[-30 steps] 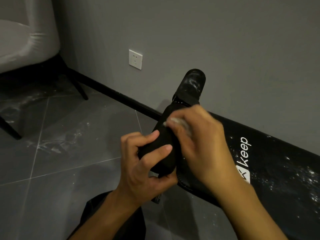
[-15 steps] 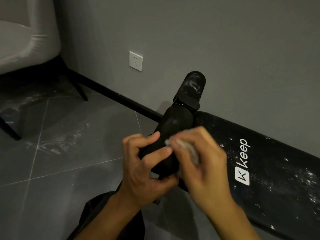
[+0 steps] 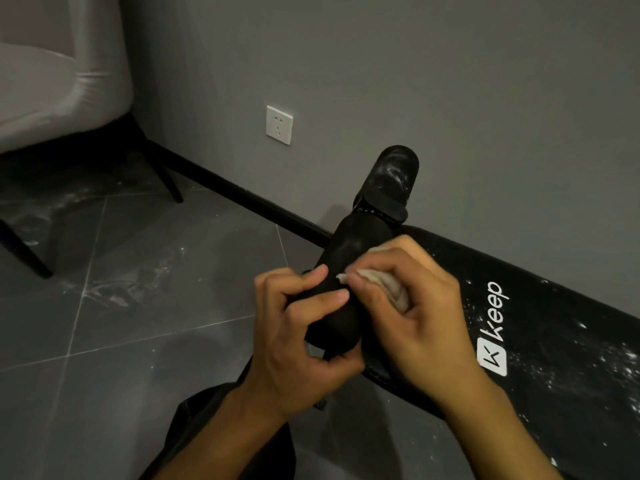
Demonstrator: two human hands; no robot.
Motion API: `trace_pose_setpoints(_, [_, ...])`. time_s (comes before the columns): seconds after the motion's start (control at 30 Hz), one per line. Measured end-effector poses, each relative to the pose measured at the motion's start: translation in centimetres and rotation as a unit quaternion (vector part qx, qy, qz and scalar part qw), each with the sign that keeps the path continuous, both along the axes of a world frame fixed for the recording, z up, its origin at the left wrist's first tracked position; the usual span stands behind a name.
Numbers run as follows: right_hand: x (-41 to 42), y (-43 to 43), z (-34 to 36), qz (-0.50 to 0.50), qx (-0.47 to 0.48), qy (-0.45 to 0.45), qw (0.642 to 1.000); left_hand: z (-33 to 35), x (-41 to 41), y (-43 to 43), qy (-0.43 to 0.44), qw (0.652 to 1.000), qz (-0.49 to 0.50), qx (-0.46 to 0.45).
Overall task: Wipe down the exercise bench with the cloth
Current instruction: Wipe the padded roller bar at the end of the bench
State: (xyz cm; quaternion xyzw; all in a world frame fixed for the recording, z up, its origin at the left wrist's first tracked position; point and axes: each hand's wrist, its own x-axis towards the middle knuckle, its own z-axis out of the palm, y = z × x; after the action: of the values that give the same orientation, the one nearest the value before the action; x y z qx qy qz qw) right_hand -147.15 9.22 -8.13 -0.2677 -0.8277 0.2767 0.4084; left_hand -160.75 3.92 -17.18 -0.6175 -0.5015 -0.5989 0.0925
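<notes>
Hands meet at the black foam roller point(image 3: 349, 251) that stands out at the end of the exercise bench point(image 3: 561, 358). The left hand point(image 3: 294, 344) grips the near end of this roller, with its fingers curled over the top and the thumb below. The right hand point(image 3: 419, 320) is closed around the cloth point(image 3: 388, 289), a pale crumpled wad, and presses it against the right side of the roller, just beside the left fingertips. The bench is a long black pad with the white word "keep" on it; it lies along the grey wall point(image 3: 450, 81) and carries many white specks on its surface. A second roller point(image 3: 391, 178), with white smears, rises behind the first one. On the wall is a white socket point(image 3: 279, 125), and a pale chair point(image 3: 52, 81) with black legs stands at the left on the grey tiled floor point(image 3: 138, 323)
</notes>
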Motion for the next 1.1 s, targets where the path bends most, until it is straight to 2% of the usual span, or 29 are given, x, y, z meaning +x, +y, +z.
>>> trace_pose_setpoints(0.07, [0.0, 1.2, 1.0, 0.004, -0.009, -0.043, 0.999, 0.1, 0.1, -0.1, 0.002, 1.000, -0.004, -0.007])
trace_pose_setpoints(0.17, [-1.3, 4.1, 2.0, -0.120, 0.035, -0.142, 0.982, 0.3, -0.1, -0.2, 0.010, 1.000, -0.007, -0.011])
trace_pose_setpoints(0.23, [-2.0, 4.1, 2.0, -0.159, 0.049, -0.181, 0.969, 0.4, -0.2, -0.3, 0.021, 1.000, -0.010, -0.013])
trace_pose_setpoints(0.33, [-1.3, 1.3, 1.9, -0.058, 0.051, -0.146, 0.986, 0.5, -0.2, -0.5, 0.024, 1.000, -0.009, -0.017])
trace_pose_setpoints(0.4, [-0.2, -0.1, 2.0, 0.010, 0.007, -0.117, 0.993, 0.6, -0.2, -0.6, 0.043, 0.999, 0.001, -0.011])
trace_pose_setpoints(0.47, [0.2, 1.0, 2.3, -0.021, 0.006, -0.130, 0.991, 0.7, -0.3, -0.6, 0.074, 0.997, 0.004, -0.004])
trace_pose_setpoints(0.53, [0.0, 3.0, 2.3, -0.112, 0.044, -0.158, 0.980, 0.7, -0.4, -0.5, 0.087, 0.996, 0.001, -0.004])
trace_pose_setpoints(0.6, [-0.5, 3.5, 1.8, -0.157, 0.033, -0.133, 0.978, 0.7, -0.5, -0.6, 0.089, 0.996, 0.000, -0.008])
trace_pose_setpoints(0.73, [-0.3, -0.5, 0.2, -0.060, 0.002, -0.029, 0.998, 0.7, -0.3, -1.2, 0.059, 0.998, -0.014, -0.028])
trace_pose_setpoints(0.8, [0.1, -1.3, 0.1, -0.031, -0.017, -0.010, 0.999, 0.9, 0.0, -1.2, 0.026, 0.999, -0.031, -0.031])
trace_pose_setpoints(0.93, [-0.5, 2.7, 0.8, -0.143, 0.010, -0.056, 0.988, 1.1, 0.0, -1.2, -0.008, 0.999, -0.040, -0.035])
trace_pose_setpoints(1.0, [-1.0, 3.7, 0.7, -0.180, -0.003, -0.062, 0.982, 1.3, 0.2, -1.4, -0.054, 0.997, -0.034, -0.039])
trace_pose_setpoints(1.1, [-0.9, 1.9, 0.2, -0.141, 0.019, -0.030, 0.989, 1.4, 0.5, -1.8, -0.137, 0.988, -0.040, -0.056])
